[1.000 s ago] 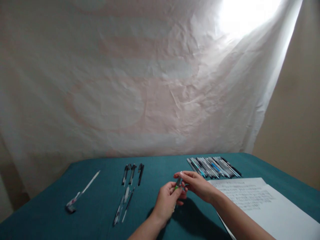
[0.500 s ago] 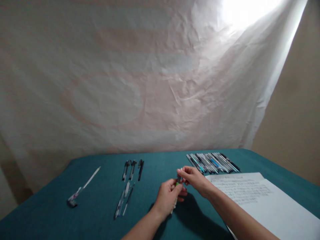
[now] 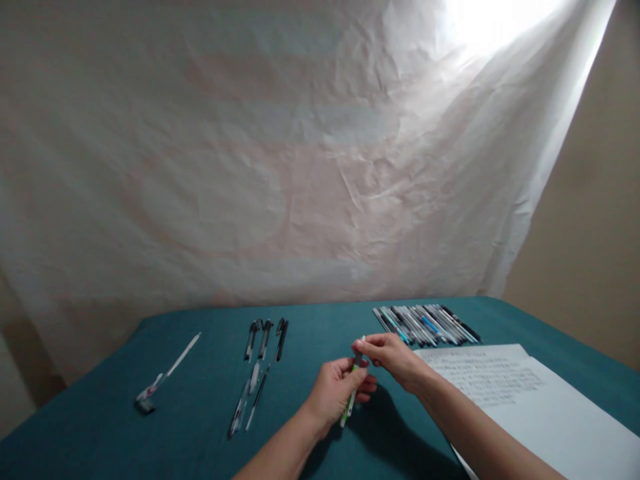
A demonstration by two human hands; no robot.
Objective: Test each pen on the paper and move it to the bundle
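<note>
Between my two hands is a green-and-white pen [image 3: 351,402] with a grey grip, tilted with its upper end away from me. My left hand [image 3: 336,392] is closed around the pen's middle, thumb on top. The fingertips of my right hand [image 3: 389,355] pinch the pen's upper end, where a small whitish tip shows. Left of my hands lie several pen parts: clear barrels [image 3: 239,410], a thin dark refill [image 3: 259,398], and black caps or capped pieces [image 3: 265,340] in a row behind them.
A row of many pens [image 3: 425,325] lies at the back right. Sheets of paper with handwriting [image 3: 500,387] rest at the right. On the far left are a white stick-like piece [image 3: 184,353] and a crumpled wrapper [image 3: 146,403]. Green cloth [image 3: 200,440] covers the table.
The pen has turned slightly in my left hand, so more of its green lower barrel shows. My right fingers still pinch its upper end, nearly in the same place.
</note>
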